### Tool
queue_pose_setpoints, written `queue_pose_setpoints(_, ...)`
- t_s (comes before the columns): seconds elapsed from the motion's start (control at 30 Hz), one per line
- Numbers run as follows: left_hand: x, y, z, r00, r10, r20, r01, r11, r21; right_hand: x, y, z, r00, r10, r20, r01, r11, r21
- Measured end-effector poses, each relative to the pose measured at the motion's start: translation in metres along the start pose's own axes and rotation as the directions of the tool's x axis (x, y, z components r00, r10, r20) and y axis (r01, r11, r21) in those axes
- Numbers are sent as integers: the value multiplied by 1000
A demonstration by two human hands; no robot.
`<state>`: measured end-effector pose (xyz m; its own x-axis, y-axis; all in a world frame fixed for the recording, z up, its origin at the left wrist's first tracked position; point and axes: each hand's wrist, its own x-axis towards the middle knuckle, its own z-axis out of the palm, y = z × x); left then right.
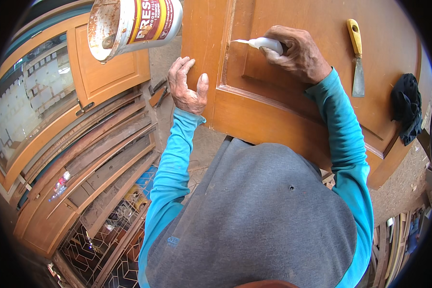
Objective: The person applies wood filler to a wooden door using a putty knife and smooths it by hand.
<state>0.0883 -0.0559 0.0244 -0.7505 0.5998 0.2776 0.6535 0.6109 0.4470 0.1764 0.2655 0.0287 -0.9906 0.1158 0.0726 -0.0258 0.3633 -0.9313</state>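
Note:
A small white squeeze bottle with a thin pointed nozzle [266, 44] lies sideways in my right hand [300, 55], its tip pointing left over the groove of a panel moulding. Beneath it is a brown wooden panel door [269, 113], lying flat in front of me. My left hand [187, 86] rests at the door's left edge with fingers apart and nothing in them. Farther right on the door lie a putty knife with a yellow handle [356, 57] and a crumpled black cloth [407, 108].
A smeared white tub with a red and yellow label [146, 24] is at the upper left. Beyond it leans a lighter wooden door with glass [108, 62]. Stacked wooden boards [101, 153] fill the left side, and more timber [393, 245] lies at lower right.

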Motion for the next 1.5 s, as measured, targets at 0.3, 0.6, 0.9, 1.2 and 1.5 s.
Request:
queue_pose_setpoints(0.3,0,0,0,1000,2,-8,-2,1000,-6,1,-7,-2,999,36,-17,-35,999,38)
queue_pose_setpoints(0.6,0,0,0,1000,-2,-13,2,1000,-16,4,-6,1,999,1,-48,1,999,41)
queue_pose_setpoints(0.9,-1,-1,0,1000,-2,-8,2,1000,-16,4,-4,-1,1000,-2,3,2,1000,-19)
queue_pose_setpoints(1.2,0,-1,0,1000,3,-5,-3,1000,-11,3,-4,0,1000,-5,22,5,999,-32)
queue_pose_setpoints(1.5,1,1,0,1000,-3,-12,3,1000,-14,3,-8,-1,1000,7,19,-7,1000,-16)
